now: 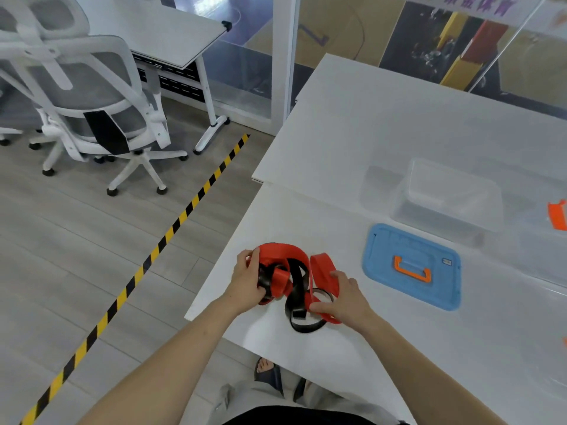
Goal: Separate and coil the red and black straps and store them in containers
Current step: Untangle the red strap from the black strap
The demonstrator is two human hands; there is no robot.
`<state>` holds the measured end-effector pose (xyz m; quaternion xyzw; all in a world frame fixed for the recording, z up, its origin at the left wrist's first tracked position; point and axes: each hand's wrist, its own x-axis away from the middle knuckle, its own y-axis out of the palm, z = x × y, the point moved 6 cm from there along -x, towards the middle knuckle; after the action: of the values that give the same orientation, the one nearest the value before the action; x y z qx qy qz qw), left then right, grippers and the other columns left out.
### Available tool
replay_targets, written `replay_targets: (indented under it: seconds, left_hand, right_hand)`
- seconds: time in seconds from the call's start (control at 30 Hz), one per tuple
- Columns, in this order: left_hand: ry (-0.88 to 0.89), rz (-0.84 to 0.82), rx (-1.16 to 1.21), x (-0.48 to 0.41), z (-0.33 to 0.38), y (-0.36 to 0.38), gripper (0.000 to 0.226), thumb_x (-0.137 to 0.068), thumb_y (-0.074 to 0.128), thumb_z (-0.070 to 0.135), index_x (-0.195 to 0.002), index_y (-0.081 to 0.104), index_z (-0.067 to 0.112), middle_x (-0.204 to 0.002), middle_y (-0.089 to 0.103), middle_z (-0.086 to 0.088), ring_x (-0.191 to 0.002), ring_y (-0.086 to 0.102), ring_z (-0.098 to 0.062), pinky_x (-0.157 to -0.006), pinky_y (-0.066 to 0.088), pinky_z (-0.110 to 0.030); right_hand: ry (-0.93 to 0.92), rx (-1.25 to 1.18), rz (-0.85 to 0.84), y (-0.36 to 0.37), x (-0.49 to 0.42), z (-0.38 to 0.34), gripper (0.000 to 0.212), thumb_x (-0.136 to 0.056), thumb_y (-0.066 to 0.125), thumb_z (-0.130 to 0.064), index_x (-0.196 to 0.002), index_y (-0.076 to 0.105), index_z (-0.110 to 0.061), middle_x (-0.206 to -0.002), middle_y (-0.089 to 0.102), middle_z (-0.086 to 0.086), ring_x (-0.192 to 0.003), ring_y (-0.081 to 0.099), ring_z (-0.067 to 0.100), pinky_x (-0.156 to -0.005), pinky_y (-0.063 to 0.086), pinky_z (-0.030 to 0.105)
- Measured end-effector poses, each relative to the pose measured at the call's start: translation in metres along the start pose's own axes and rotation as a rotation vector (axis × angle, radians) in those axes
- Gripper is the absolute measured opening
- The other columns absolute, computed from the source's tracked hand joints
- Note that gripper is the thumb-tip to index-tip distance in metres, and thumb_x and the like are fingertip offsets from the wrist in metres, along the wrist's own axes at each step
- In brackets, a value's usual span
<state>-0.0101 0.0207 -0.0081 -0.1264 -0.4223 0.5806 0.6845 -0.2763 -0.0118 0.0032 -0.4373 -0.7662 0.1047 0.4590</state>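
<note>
Both hands hold the tangle at the worktop's (306, 357) near corner. The left hand (250, 280) grips the knotted bunch and the right hand (348, 297) pinches a red strap (322, 266) loop. It seems best to steady the bunch and ease the red free of the black strap (306, 328) without yanking. The blue lid (383, 250) and the open clear container (454, 191) lie beyond.

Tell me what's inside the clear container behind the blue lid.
It looks empty: through the walls of the clear container only the white table shows. Nothing covers it.

Head-worn wide view, downward over white table (352, 142).
</note>
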Motion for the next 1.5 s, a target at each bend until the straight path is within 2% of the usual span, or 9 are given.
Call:
replay_targets:
  seconds: [0.13, 0.3, 0.63, 0.8, 0.9, 0.97, 1.1, 1.3, 1.5]
  left_hand:
    - [-0.263, 0.075, 0.27, 0.002, -0.007, 0.003, 0.107, -0.081, 0.08, 0.055, -0.16, 0.009, 0.038, -0.162, 0.005, -0.012, -0.146, 0.029, -0.044, -0.119, 0.036, -0.053]
    - [-0.294, 0.199, 0.334, -0.003, -0.009, 0.001, 0.09, -0.088, 0.08, 0.025, -0.154, 0.019, 0.03, -0.137, 0.039, -0.019, -0.109, 0.058, -0.038, -0.1, 0.053, -0.048]
    - [0.01, 0.3, 0.212, -0.011, 0.005, -0.045, 0.088, -0.075, 0.075, 0.004, -0.152, 0.035, 0.023, -0.143, 0.044, -0.006, -0.132, 0.047, -0.029, -0.111, 0.047, -0.05]
    - [0.095, 0.27, 0.108, -0.005, 0.002, -0.036, 0.061, -0.087, 0.069, -0.005, -0.14, 0.043, 0.008, -0.134, 0.048, -0.008, -0.118, 0.054, -0.012, -0.105, 0.053, -0.034]
    - [0.025, 0.11, 0.066, 0.001, -0.015, -0.008, 0.054, -0.09, 0.065, -0.006, -0.133, 0.053, 0.025, -0.159, 0.023, -0.013, -0.15, 0.033, -0.026, -0.118, 0.039, -0.033]
    - [0.005, 0.042, 0.12, 0.004, -0.018, 0.003, 0.054, -0.091, 0.053, -0.006, -0.111, 0.059, 0.044, -0.163, 0.014, -0.004, -0.156, 0.017, -0.028, -0.121, 0.038, -0.042]
    - [-0.173, 0.144, 0.409, 0.013, -0.005, -0.002, 0.021, -0.107, 0.048, 0.021, -0.095, 0.065, 0.021, -0.158, 0.024, -0.001, -0.145, 0.036, -0.021, -0.099, 0.047, -0.025]
    - [-0.375, 0.188, 0.489, 0.012, -0.021, 0.019, 0.037, -0.093, 0.073, 0.045, -0.101, 0.056, 0.014, -0.154, 0.027, -0.014, -0.13, 0.044, -0.026, -0.101, 0.038, -0.031]
    - [-0.627, 0.199, 0.92, 0.012, -0.041, 0.027, 0.14, -0.058, 0.098, 0.043, -0.157, -0.001, 0.049, -0.155, 0.034, -0.012, -0.13, 0.054, -0.042, -0.088, 0.061, -0.061]
  right_hand:
    - [-0.002, 0.269, -0.048, 0.02, 0.002, 0.007, 0.136, -0.053, 0.095, -0.058, -0.159, 0.015, -0.029, -0.134, 0.033, 0.007, -0.121, 0.053, 0.033, -0.102, 0.053, 0.041]
    - [-0.009, 0.272, -0.015, 0.021, -0.002, 0.006, 0.1, -0.08, 0.078, -0.031, -0.159, 0.017, -0.031, -0.129, 0.051, 0.013, -0.101, 0.064, 0.033, -0.092, 0.058, 0.044]
    - [-0.07, -0.233, 0.174, -0.044, 0.013, 0.013, 0.06, -0.083, 0.074, -0.021, -0.135, 0.048, -0.037, -0.112, 0.072, -0.006, -0.084, 0.073, 0.017, -0.073, 0.059, 0.032]
    - [-0.078, -0.1, 0.191, -0.036, 0.021, 0.027, 0.02, -0.093, 0.069, -0.026, -0.113, 0.069, -0.03, -0.099, 0.075, -0.01, -0.086, 0.068, 0.003, -0.075, 0.049, 0.019]
    - [-0.033, 0.015, 0.198, -0.021, 0.019, 0.037, 0.014, -0.093, 0.06, -0.014, -0.08, 0.063, -0.013, -0.073, 0.061, 0.001, -0.063, 0.053, 0.015, -0.058, 0.038, 0.027]
    - [0.025, 0.059, 0.172, -0.015, 0.017, 0.043, 0.01, -0.096, 0.057, -0.016, -0.088, 0.063, -0.017, -0.077, 0.063, 0.002, -0.066, 0.056, 0.016, -0.059, 0.04, 0.026]
    - [0.086, 0.153, 0.06, -0.004, 0.013, 0.045, 0.025, -0.098, 0.058, -0.039, -0.112, 0.059, -0.019, -0.099, 0.069, 0.003, -0.084, 0.065, 0.021, -0.074, 0.052, 0.035]
    - [0.109, 0.037, 0.069, 0.0, 0.005, 0.034, 0.035, -0.094, 0.069, -0.047, -0.115, 0.054, -0.024, -0.102, 0.066, -0.001, -0.087, 0.064, 0.019, -0.071, 0.047, 0.03]
    - [0.008, 0.029, 0.152, -0.007, 0.006, 0.018, 0.015, -0.097, 0.065, -0.041, -0.101, 0.064, -0.026, -0.093, 0.073, 0.0, -0.081, 0.069, 0.019, -0.076, 0.056, 0.037]
